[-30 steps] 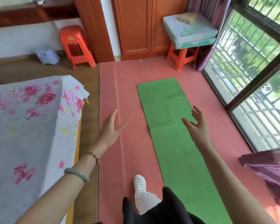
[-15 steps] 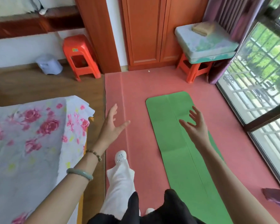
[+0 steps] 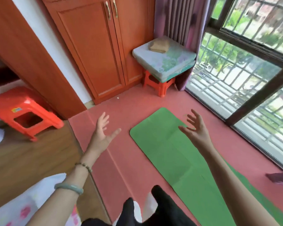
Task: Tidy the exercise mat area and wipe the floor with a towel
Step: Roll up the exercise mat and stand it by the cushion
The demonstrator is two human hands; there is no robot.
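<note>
A green exercise mat (image 3: pixel 168 154) lies flat on the pink floor covering (image 3: pixel 121 162), running from the foot of the view toward the window corner. My left hand (image 3: pixel 101 134) hovers over the pink floor left of the mat, fingers spread, holding nothing. My right hand (image 3: pixel 194 129) is raised above the mat's far end, also spread and holding nothing. A folded tan towel (image 3: pixel 159 45) rests on a pale cushion (image 3: pixel 165 62) on an orange stool (image 3: pixel 158 84) in the corner, beyond both hands.
A second orange stool (image 3: pixel 23 110) stands on the wooden floor at left. Orange wardrobe doors (image 3: pixel 95 51) fill the back wall. A barred window (image 3: pixel 245 88) and purple curtain (image 3: pixel 178 22) line the right side. A flowered bedsheet (image 3: pixel 23 204) shows at lower left.
I have stepped forward toward the corner; the stool with the towel and the wardrobe are nearer and the bed has slid back. Both hands stay spread and holding nothing, raised in front.
</note>
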